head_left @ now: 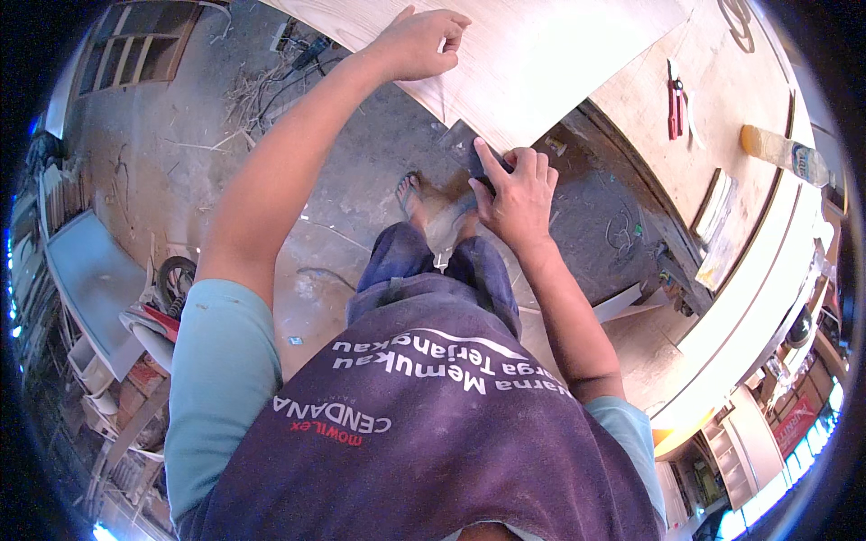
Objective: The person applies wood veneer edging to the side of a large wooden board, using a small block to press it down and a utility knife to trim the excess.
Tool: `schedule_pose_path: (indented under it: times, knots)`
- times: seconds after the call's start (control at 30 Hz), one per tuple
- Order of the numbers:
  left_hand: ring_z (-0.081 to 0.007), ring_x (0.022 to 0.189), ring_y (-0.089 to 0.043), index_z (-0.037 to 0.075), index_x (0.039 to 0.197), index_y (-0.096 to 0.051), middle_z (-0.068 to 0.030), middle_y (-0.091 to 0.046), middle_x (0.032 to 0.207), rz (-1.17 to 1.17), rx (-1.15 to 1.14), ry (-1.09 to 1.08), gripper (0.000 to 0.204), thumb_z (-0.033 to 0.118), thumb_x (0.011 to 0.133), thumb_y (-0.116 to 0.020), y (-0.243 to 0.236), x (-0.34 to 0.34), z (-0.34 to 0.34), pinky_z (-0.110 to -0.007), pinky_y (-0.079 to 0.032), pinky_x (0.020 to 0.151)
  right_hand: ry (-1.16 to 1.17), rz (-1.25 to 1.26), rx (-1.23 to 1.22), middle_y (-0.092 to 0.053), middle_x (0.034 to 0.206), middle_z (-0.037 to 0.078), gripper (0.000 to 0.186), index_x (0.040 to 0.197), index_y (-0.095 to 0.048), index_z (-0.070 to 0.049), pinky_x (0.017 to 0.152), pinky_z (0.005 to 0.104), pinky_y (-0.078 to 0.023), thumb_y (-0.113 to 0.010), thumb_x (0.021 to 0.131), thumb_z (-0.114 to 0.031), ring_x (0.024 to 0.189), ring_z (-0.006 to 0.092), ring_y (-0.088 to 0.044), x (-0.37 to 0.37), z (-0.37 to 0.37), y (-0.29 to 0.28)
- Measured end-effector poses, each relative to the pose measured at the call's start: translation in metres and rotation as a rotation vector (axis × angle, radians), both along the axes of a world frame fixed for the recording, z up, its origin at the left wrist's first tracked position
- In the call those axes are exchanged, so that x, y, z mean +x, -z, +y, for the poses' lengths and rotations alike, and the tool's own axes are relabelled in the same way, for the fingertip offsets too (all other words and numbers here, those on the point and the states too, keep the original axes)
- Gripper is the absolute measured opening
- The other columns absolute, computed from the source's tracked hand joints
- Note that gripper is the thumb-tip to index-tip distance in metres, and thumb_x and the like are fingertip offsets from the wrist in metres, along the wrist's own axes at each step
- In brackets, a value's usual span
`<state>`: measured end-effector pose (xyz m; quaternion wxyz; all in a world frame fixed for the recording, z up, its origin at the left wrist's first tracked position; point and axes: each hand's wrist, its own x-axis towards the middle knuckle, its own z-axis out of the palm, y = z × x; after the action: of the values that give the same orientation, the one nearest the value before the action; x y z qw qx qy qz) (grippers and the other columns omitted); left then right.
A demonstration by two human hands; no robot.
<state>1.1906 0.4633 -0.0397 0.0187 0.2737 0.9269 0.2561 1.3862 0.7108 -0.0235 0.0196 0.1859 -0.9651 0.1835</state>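
Observation:
A pale wooden board [559,54] spans the top middle. My left hand [424,45] is over its left part with fingers bent toward the thumb; whatever is between them, if anything, cannot be made out. At the board's near corner my right hand [514,189] grips a dark flat block [471,158], index finger stretched along it and touching the board's edge. The block's far part shows under the corner; the rest is hidden by my hand.
On the workbench [631,77] at right lie red-handled pliers [677,113], a plastic bottle [794,155] and wood strips [713,203]. A blue panel [86,284] and a wheel [176,281] stand at left. Cables [298,68] and scraps litter the floor around my feet.

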Motion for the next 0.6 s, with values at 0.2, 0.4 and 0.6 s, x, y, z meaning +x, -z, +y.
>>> schedule_pose_path:
  times: [0.2,0.4,0.6]
  knots:
    - [-0.037,0.131,-0.064,0.001,0.081,-0.057,-0.0167,-0.058,0.156,-0.039,0.114,0.038,0.015,0.014,0.085,-0.064,0.009,0.002,-0.001,-0.042,-0.051,0.107,-0.033,-0.026,-0.014,-0.055,0.105,0.012,0.068,0.143,-0.068,-0.019,0.081,0.0455,-0.043,-0.084,0.077,-0.026,0.099,0.0317,-0.052,0.0,-0.009,0.005]
    - [-0.036,0.095,-0.07,-0.001,0.096,-0.063,-0.0192,-0.069,0.132,-0.206,-0.031,0.04,0.018,0.013,0.085,-0.063,0.005,-0.008,0.004,-0.044,-0.055,0.088,-0.023,-0.049,-0.017,-0.053,0.105,0.014,0.069,0.144,-0.066,-0.015,0.079,0.0452,-0.043,-0.083,0.077,-0.023,0.098,0.0333,-0.051,0.001,-0.017,0.009]
    - [-0.0356,0.077,-0.064,0.003,0.136,-0.067,-0.0148,-0.064,0.082,-0.147,0.021,0.012,0.052,0.014,0.086,-0.062,0.002,-0.009,0.012,-0.044,-0.054,0.077,-0.011,-0.004,-0.017,-0.052,0.102,0.017,0.065,0.142,-0.067,-0.011,0.078,0.0456,-0.043,-0.079,0.08,-0.021,0.096,0.0346,-0.051,-0.003,-0.021,0.012]
